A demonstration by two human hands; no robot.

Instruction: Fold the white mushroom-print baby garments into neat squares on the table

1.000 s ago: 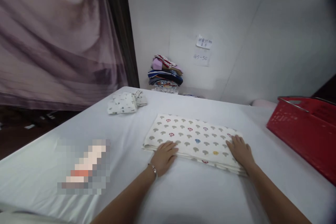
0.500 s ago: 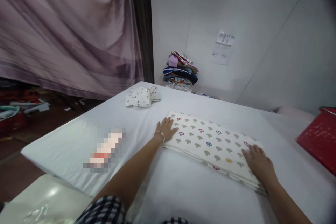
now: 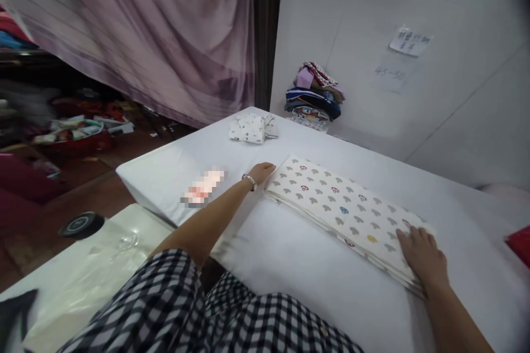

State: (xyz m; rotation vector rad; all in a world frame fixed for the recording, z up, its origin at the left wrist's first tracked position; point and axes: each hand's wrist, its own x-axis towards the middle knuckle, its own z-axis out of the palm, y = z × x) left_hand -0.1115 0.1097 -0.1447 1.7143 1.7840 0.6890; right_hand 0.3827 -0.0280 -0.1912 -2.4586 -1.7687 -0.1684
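Note:
A long folded white cloth [image 3: 318, 193] printed with grey, red, blue and yellow mushrooms lies in several layers on the white-covered table. At its far left corner is my left hand [image 3: 261, 172], wearing a bracelet on the wrist; its fingers reach toward the cloth's short edge, and its thumb is hidden. My right hand [image 3: 424, 258] rests open on the cloth's right end, fingers spread over the top layer.
A white patterned cloth bundle [image 3: 252, 128] sits at the table's back corner. Left of my forearm lies a blurred-out item [image 3: 205, 185]. A clear plastic bag [image 3: 95, 270] and a round black object [image 3: 81, 225] are lower left. Stacked fabrics [image 3: 314, 96] stand by the wall.
My left hand has come off the cloth's top surface to its left edge and turned sideways. The right hand stays on the right end. The view has swung left and down.

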